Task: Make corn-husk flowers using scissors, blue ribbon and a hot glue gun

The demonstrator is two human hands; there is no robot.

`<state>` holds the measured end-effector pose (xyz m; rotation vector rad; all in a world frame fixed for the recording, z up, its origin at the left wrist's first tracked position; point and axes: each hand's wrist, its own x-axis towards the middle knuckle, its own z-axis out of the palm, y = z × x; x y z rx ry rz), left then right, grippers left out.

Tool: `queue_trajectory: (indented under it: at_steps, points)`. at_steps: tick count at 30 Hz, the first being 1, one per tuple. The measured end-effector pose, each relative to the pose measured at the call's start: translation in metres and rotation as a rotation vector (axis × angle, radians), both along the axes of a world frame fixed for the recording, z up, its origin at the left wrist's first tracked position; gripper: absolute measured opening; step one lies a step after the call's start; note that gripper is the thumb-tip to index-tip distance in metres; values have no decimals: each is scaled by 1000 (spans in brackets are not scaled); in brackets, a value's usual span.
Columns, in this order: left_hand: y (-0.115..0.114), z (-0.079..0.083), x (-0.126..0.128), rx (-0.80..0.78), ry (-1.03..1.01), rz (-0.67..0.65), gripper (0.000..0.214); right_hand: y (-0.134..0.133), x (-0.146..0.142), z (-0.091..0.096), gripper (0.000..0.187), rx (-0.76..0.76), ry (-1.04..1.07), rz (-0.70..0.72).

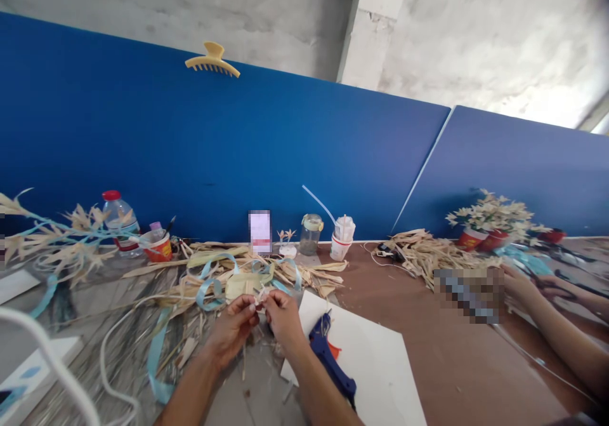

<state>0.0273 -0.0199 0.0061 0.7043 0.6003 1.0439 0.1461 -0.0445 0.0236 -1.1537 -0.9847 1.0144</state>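
My left hand (pixel 236 323) and my right hand (pixel 283 319) meet over the near middle of the table. Between their pinched fingertips is a small pale husk flower (pixel 261 295); its lower part is hidden by my fingers. Just behind it lie dried corn husks (pixel 204 258) and curls of light blue ribbon (pixel 205 294). To the right of my right wrist, a dark blue glue gun (pixel 333 364) with an orange trigger rests on a white board (pixel 380 366).
Husk flower stems (pixel 71 235), a bottle (pixel 118 219) and a red cup (pixel 159 248) stand left. A phone (pixel 260 230), a glass jar (pixel 311 234) and a cup with straw (pixel 340 245) line the blue partition (pixel 266 153). A white cable (pixel 107 356) crosses left. Another person's arm (pixel 537 315) reaches in right.
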Motion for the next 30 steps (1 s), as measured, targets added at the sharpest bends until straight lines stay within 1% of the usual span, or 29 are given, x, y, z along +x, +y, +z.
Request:
queue_trajectory:
  at_steps: [5,11,16,19,21,22,24,26,28,30]
  points:
    - [1,0,1,34,31,5,23,0,-1,0,22,-22,54,-4]
    - [1,1,4,69,86,70,25,3,-1,-3,25,-54,106,-16]
    - [0,5,3,50,64,85,27,5,-3,-6,26,-67,168,17]
    - [1,4,1,40,45,106,27,7,-2,-9,23,-52,212,22]
    - [3,3,-1,37,32,124,27,8,0,-12,22,-64,196,8]
    - [5,2,-2,41,29,135,27,8,0,-13,21,-74,150,0]
    - [7,1,-4,57,31,163,27,7,1,-14,14,-75,-47,-9]
    - [9,0,-5,76,45,195,27,2,0,-14,10,-57,-331,11]
    - [10,0,-5,89,64,221,28,-4,-4,-11,12,-54,-618,60]
    - [11,0,-5,97,83,248,30,-11,-10,-8,14,-82,-857,103]
